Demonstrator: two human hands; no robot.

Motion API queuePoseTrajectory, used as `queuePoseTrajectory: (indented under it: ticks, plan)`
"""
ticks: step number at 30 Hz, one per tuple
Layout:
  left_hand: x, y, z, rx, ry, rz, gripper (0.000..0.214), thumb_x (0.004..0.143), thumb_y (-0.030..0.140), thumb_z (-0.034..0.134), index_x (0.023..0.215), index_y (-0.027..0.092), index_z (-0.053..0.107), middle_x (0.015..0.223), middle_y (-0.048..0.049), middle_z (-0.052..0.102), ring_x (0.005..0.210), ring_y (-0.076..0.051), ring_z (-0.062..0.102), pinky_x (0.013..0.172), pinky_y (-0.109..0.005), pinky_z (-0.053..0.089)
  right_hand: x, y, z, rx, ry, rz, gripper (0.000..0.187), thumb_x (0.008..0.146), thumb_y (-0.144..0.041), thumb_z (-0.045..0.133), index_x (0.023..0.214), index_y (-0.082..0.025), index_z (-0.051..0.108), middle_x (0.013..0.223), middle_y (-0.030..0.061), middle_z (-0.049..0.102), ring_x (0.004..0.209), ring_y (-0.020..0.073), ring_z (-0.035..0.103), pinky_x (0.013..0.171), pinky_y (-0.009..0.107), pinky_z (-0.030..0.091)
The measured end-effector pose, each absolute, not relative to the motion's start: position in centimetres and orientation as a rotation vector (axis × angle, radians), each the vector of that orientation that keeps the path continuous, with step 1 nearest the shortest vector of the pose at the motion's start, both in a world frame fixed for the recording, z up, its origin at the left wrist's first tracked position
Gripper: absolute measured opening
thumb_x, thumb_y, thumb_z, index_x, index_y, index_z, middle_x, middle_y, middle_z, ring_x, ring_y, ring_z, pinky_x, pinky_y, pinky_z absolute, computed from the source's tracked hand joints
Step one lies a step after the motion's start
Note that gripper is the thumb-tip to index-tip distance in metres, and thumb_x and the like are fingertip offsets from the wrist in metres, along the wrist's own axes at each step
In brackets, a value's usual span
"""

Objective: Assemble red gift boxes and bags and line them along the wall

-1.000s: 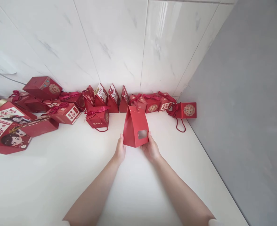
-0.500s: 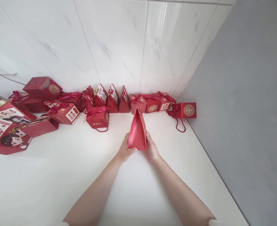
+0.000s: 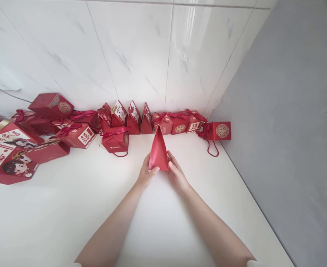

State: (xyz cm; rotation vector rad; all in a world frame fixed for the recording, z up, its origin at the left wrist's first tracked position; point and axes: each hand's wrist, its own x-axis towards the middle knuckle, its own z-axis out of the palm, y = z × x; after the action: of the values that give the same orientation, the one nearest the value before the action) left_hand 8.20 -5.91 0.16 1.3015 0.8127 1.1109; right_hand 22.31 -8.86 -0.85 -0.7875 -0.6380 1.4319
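A plain red wedge-shaped paper gift box [image 3: 158,152] stands upright on the white countertop [image 3: 69,207], its narrow triangular side toward me. My left hand [image 3: 146,173] grips its lower left edge, thumb on the front. My right hand [image 3: 175,174] rests against its lower right side with fingers along the box. Both hands hold the box between them, just in front of a row of red boxes.
Several red gift boxes with ribbons [image 3: 116,139] line the tiled wall [image 3: 141,55]. A larger printed red box [image 3: 7,155] lies at the far left. A red box with a cord handle [image 3: 217,131] sits by the grey wall [image 3: 291,129] on the right.
The box has been turned so its windowed face no longer shows, and it has moved slightly farther toward the row of boxes. Both hands stayed on it.
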Motion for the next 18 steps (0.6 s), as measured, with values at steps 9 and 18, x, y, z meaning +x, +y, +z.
queuePoseTrajectory:
  ticks: [9, 18]
  plan:
    - [8.3, -5.9, 0.2, 1.286, 0.796, 1.114, 0.075, 0.077, 0.051, 0.070, 0.141, 0.021, 0.044, 0.146, -0.0132, 0.048, 0.136, -0.034, 0.043, 0.111, -0.048, 0.038, 22.4, -9.0, -0.2, -0.723, -0.637, 1.460, 0.062, 0.077, -0.050, 0.073, 0.132, -0.030, 0.055, 0.148, 0.0034, 0.047, 0.136, 0.0281, 0.044, 0.112, 0.051, 0.035]
    - [8.4, -6.0, 0.3, 1.208, 0.791, 1.097, 0.070, 0.079, 0.052, 0.068, 0.139, 0.022, 0.048, 0.138, -0.0132, 0.056, 0.130, -0.034, 0.050, 0.107, -0.051, 0.042, 23.1, -9.1, -0.1, -0.720, -0.549, 1.502, 0.048, 0.084, -0.052, 0.063, 0.127, -0.030, 0.061, 0.140, 0.0037, 0.057, 0.133, 0.0275, 0.047, 0.109, 0.050, 0.040]
